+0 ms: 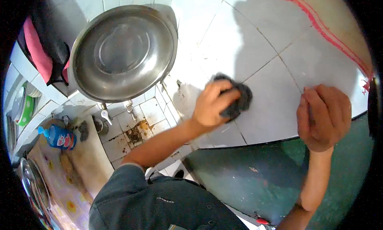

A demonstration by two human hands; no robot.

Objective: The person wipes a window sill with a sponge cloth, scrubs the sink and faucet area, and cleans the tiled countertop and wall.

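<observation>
My left hand (213, 106) presses a bunched black cloth (244, 96) against the white tiled counter (263, 90). Its fingers are wrapped over the cloth, which is slightly blurred. Over the counter's front edge on the right is my right hand (324, 117), fingers curled in and nothing seen in them. Left of the cloth, a large round metal pan (123, 50) leans against the wall, its shiny face turned to me.
Below the pan are a small tap (129, 109) and a stained drain (135, 136). A blue soap bottle (60, 137) stands on a ledge at the left. A red-edged cloth (339, 42) lies at the upper right. Dark green paneling (247, 170) fronts the counter.
</observation>
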